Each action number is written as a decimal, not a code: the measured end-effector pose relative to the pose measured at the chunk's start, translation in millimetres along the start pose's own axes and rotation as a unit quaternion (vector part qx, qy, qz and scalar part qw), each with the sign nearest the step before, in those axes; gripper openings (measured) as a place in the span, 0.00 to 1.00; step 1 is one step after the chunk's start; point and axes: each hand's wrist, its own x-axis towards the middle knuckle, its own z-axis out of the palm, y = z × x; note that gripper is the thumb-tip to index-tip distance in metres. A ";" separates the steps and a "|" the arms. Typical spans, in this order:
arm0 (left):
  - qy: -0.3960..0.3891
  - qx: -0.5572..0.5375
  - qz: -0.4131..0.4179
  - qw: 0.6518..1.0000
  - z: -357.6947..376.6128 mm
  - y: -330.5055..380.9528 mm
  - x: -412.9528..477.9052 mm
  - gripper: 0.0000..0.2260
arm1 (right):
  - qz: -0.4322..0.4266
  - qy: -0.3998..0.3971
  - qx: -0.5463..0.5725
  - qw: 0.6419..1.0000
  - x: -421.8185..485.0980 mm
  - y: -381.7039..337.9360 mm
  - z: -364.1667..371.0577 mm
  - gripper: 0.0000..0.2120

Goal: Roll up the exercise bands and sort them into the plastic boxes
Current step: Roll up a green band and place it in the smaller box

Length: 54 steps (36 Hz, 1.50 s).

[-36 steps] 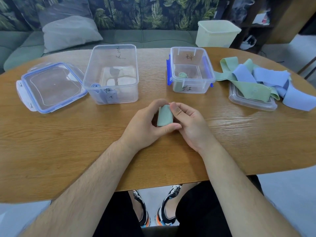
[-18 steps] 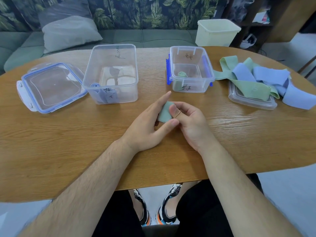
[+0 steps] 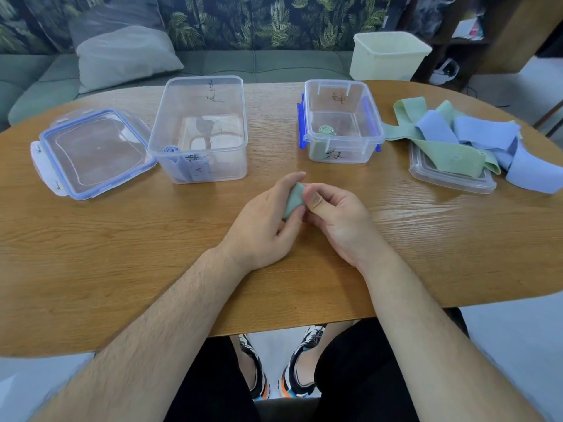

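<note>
A rolled green exercise band (image 3: 293, 200) sits between both hands at the table's middle. My left hand (image 3: 268, 220) grips it from the left with thumb and curled fingers. My right hand (image 3: 338, 217) pinches it from the right. The large clear box (image 3: 199, 129) on the left holds a rolled blue band (image 3: 171, 149). Inside the small clear box (image 3: 342, 121) with blue latches lies a rolled green band (image 3: 326, 129). Loose green bands (image 3: 447, 155) and blue bands (image 3: 484, 132) lie heaped on a clear lid (image 3: 451, 179) at the right.
A blue-rimmed lid (image 3: 91, 150) lies at the far left of the wooden table (image 3: 122, 239). A pale yellow bin (image 3: 390, 54) stands beyond the table's far edge. A sofa with a grey cushion (image 3: 122, 56) runs behind.
My left forefinger, stretched out straight half a second ago, has curled back around the green roll. The roll stays in both hands at the same spot.
</note>
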 end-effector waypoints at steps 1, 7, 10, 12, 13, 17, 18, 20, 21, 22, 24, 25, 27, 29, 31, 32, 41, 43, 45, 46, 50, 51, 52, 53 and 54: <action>-0.004 0.003 0.000 1.000 0.1 0.5 0.0 0.23 | -0.009 0.009 -0.024 1.000 -0.4 0.7 -0.1 0.16; -0.020 -0.029 0.012 0.999 1.3 3.3 0.8 0.27 | -0.078 0.096 -0.122 0.985 -3.4 1.1 0.1 0.14; -0.023 -0.059 -0.010 0.998 -2.2 6.1 0.0 0.29 | -0.095 0.111 -0.136 0.980 -4.1 0.6 0.7 0.10; -0.013 -0.071 -0.030 0.997 -2.2 5.9 0.7 0.28 | -0.109 0.111 -0.149 0.977 -3.3 0.8 0.5 0.09; -0.008 -0.073 -0.035 0.997 -1.2 4.6 1.7 0.28 | -0.114 0.112 -0.154 0.975 -2.8 0.6 0.6 0.08; 0.000 -0.046 -0.009 0.999 3.9 2.1 5.2 0.23 | -0.118 0.121 -0.194 0.966 -2.9 -3.2 -2.2 0.06; 0.005 -0.027 0.000 1.000 4.6 2.6 6.6 0.23 | -0.107 0.118 -0.193 0.968 -4.1 -6.7 -3.2 0.07; 0.017 0.011 0.015 1.000 6.1 5.2 10.5 0.24 | -0.072 0.104 -0.179 0.976 -6.3 -17.5 -6.0 0.09; 0.022 0.027 0.021 0.999 7.0 7.1 13.2 0.24 | -0.050 0.095 -0.177 0.978 -7.2 -24.6 -8.1 0.09; 0.030 0.040 0.029 0.998 8.2 9.3 16.5 0.23 | -0.029 0.083 -0.178 0.980 -8.0 -32.9 -10.3 0.08; 0.049 0.058 0.050 0.996 10.7 14.9 24.6 0.22 | 0.007 0.060 -0.184 0.981 -9.4 -52.6 -14.0 0.07; 0.056 0.061 0.062 0.995 11.9 18.4 29.0 0.21 | 0.020 0.051 -0.191 0.980 -10.3 -63.4 -16.1 0.07; 0.069 0.063 0.092 0.991 15.2 24.1 38.3 0.21 | 0.039 0.044 -0.213 0.975 -11.6 -85.6 -20.4 0.07; 0.083 0.065 0.119 0.987 19.3 26.2 48.0 0.22 | 0.053 0.037 -0.258 0.964 -10.9 -105.9 -25.5 0.06; 0.094 0.046 0.118 0.987 23.7 27.6 57.2 0.23 | 0.065 0.033 -0.303 0.950 -6.4 -123.0 -29.3 0.06; 0.102 0.027 0.107 0.989 25.8 28.7 61.0 0.24 | 0.071 0.036 -0.322 0.943 -2.5 -130.1 -30.7 0.06; 0.208 0.074 -0.097 0.970 58.4 4.9 69.5 0.39 | 0.032 0.104 -0.551 0.827 58.2 -184.1 -30.9 0.04; 0.196 0.105 -0.093 0.971 61.6 3.0 70.0 0.36 | 0.043 0.113 -0.595 0.794 78.6 -186.8 -36.0 0.04; 0.175 0.136 -0.082 0.972 63.3 0.3 70.4 0.35 | 0.069 0.106 -0.638 0.760 97.2 -181.5 -40.7 0.05; 0.165 0.151 -0.076 0.972 64.1 -0.9 70.8 0.36 | 0.082 0.096 -0.658 0.743 105.6 -177.4 -43.0 0.07; 0.144 0.186 -0.053 0.971 69.1 -2.9 71.5 0.36 | 0.127 0.055 -0.686 0.714 129.0 -163.5 -51.9 0.11; 0.141 0.189 -0.051 0.970 70.3 -3.6 71.4 0.36 | 0.136 0.053 -0.674 0.725 132.4 -161.8 -53.1 0.11; 0.138 0.191 -0.053 0.970 71.0 -4.3 71.3 0.36 | 0.144 0.050 -0.658 0.738 135.2 -160.5 -53.4 0.12; 0.135 0.192 -0.056 0.970 71.3 -4.9 71.1 0.36 | 0.150 0.043 -0.644 0.749 136.6 -159.5 -53.0 0.12; 0.132 0.193 -0.059 0.971 71.4 -5.1 71.3 0.36 | 0.156 0.035 -0.635 0.756 138.1 -158.4 -52.5 0.13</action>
